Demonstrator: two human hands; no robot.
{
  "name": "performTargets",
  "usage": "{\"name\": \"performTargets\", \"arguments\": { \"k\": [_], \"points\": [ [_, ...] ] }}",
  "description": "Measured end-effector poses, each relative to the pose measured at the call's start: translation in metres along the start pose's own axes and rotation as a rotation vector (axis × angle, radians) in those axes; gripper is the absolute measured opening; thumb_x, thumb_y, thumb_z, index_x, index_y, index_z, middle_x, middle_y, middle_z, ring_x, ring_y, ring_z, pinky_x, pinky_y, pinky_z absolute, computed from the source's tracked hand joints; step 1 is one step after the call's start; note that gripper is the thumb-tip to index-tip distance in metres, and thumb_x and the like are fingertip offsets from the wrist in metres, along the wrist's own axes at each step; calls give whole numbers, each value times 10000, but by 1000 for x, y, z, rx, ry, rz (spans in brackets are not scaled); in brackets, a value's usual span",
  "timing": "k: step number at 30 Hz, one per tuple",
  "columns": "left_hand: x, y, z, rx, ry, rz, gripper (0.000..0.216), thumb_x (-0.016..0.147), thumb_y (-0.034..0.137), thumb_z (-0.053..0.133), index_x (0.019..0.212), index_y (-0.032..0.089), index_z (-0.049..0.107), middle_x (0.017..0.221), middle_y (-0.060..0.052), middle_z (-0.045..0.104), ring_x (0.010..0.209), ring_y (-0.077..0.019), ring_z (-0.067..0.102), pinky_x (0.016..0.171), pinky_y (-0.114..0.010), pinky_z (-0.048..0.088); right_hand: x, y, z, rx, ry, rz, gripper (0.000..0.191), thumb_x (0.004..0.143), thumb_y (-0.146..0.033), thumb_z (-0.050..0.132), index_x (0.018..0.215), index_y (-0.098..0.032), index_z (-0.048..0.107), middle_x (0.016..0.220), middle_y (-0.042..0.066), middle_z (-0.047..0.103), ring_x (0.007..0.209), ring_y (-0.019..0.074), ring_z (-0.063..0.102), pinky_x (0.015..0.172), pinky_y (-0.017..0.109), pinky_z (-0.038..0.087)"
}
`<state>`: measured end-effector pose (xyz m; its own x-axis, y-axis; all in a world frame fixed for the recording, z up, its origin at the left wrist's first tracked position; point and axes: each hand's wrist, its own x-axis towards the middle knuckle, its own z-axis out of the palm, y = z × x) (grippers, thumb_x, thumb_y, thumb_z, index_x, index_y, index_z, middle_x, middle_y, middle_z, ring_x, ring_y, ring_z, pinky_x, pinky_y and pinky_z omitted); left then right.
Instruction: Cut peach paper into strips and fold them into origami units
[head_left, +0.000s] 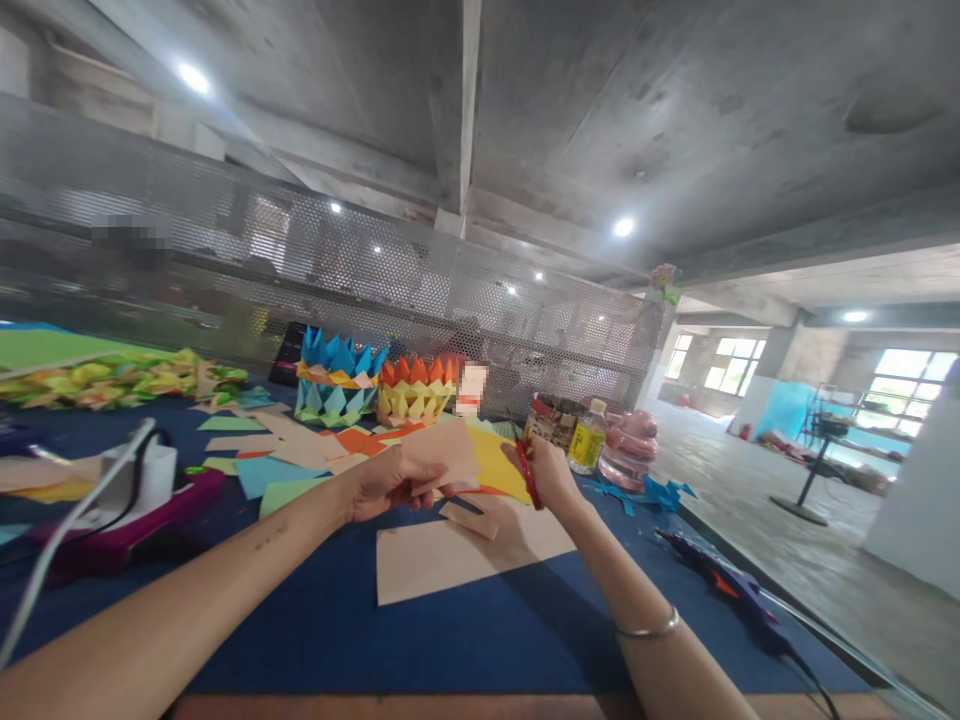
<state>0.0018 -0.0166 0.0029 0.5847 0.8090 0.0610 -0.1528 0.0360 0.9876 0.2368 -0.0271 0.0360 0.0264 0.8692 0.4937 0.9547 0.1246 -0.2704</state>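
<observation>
My left hand (386, 487) is closed on a peach-coloured piece of paper (448, 448), pinching it between thumb and fingers. Red-handled scissors (529, 476) sit in my right hand (555, 474), its fingers wrapped round the handles; the blades cannot be made out. Between the two hands is a yellow sheet of paper (496, 464). Below them a larger peach sheet (435, 556) lies on the blue tabletop (360, 640), with a small peach strip (471, 521) on top of it.
Folded-paper rings, one blue-topped (336, 375) and one orange-topped (415, 392), stand behind loose paper. A yellow-labelled bottle (587, 440) and pink container (628, 450) stand right. A glue gun (724, 585) lies near the right edge; a purple power strip (176, 510) is left.
</observation>
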Motion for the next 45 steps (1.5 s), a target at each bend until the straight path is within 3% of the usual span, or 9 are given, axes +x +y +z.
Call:
{"name": "performTargets", "arguments": {
  "k": [5,8,12,16,21,28,37,42,45],
  "points": [
    [0,-2,0,76,44,-3,214,679,313,682,711,102,692,760,-85,692,516,-82,516,476,-198,382,0,21,-8,-346,-243,89,202,680,-277,615,798,-120,665,870,176,669,810,276,624,617,284,393],
    [0,-3,1,103,60,4,232,675,321,680,761,106,693,752,-86,692,520,-94,537,479,-206,393,-4,9,-8,-326,-215,56,221,750,-311,558,791,-124,667,922,185,660,868,289,608,658,305,395],
    [1,-7,3,150,64,30,279,686,361,662,817,117,693,706,-81,689,495,-104,542,468,-219,398,-9,-18,9,271,-196,-102,490,892,-471,286,798,-151,644,800,95,674,739,168,612,636,244,397],
    [3,-10,6,248,36,57,333,684,428,642,803,119,686,621,-59,665,459,-124,543,465,-248,416,-12,-24,35,639,-302,-50,427,690,-552,587,678,-126,604,604,35,618,545,120,535,499,208,349],
    [7,-12,8,480,66,241,395,699,436,617,962,144,647,929,-92,673,766,-183,616,657,-279,466,-4,-6,34,891,-103,77,374,629,-501,644,599,-135,574,573,21,585,538,114,509,507,217,354],
    [16,-29,14,1185,18,485,297,764,334,540,1021,222,637,994,-61,608,946,-215,539,837,-324,393,-1,1,26,980,-59,126,343,611,-459,653,540,-146,534,530,3,528,500,98,461,508,223,345],
    [21,-26,29,1287,123,454,124,744,292,529,712,182,575,809,-42,604,801,-194,535,715,-291,384,-4,-6,29,982,-86,111,312,632,-440,618,567,-148,531,564,-3,532,528,98,465,537,225,351],
    [23,-5,2,956,235,339,231,730,398,527,691,176,578,675,-9,606,658,-161,542,590,-246,381,-3,-4,31,936,-43,128,303,665,-442,583,617,-146,540,622,12,564,548,99,473,540,220,353],
    [19,7,-40,927,541,299,216,648,401,613,612,191,581,642,-18,605,683,-190,559,619,-267,378,-4,-2,36,922,-48,124,287,676,-427,571,631,-145,541,636,17,573,554,100,477,537,215,355]
  ]
}}
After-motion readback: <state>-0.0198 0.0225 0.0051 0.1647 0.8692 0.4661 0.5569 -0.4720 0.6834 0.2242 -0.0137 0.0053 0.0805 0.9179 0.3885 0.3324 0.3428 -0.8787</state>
